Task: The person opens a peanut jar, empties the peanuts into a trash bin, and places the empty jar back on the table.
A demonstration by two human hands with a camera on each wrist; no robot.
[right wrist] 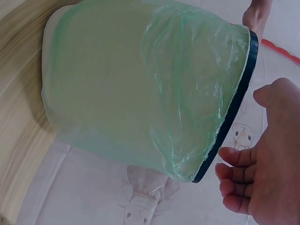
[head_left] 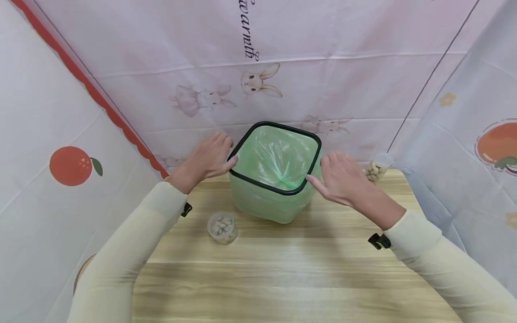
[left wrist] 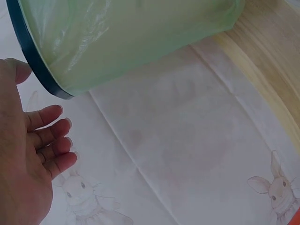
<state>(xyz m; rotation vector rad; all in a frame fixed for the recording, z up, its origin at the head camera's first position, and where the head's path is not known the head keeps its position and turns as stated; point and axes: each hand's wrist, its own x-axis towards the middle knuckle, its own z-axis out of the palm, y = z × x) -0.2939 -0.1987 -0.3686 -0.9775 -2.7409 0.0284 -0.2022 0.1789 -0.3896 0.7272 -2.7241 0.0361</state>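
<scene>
A bin lined with a thin green bag (head_left: 262,202) stands upright on the table, with a dark square ring (head_left: 262,185) around its mouth over the bag. Inside, the bag bunches into folds (head_left: 282,172). My left hand (head_left: 208,157) is at the ring's left side; its thumb meets the edge, while the other fingers bend loosely beside it. At the right side is my right hand (head_left: 343,179), its thumb pointing at the ring's near right corner. In the right wrist view, that hand (right wrist: 276,154) has bent fingers close to the ring (right wrist: 234,112), apart from it or barely touching.
A small clear tub of pale pieces (head_left: 223,228) sits on the wooden table (head_left: 282,278) at the bin's near left. Another clear container with pale pieces (head_left: 375,170) is behind my right wrist. Printed cloth (head_left: 323,89) hangs behind the bin and at both sides.
</scene>
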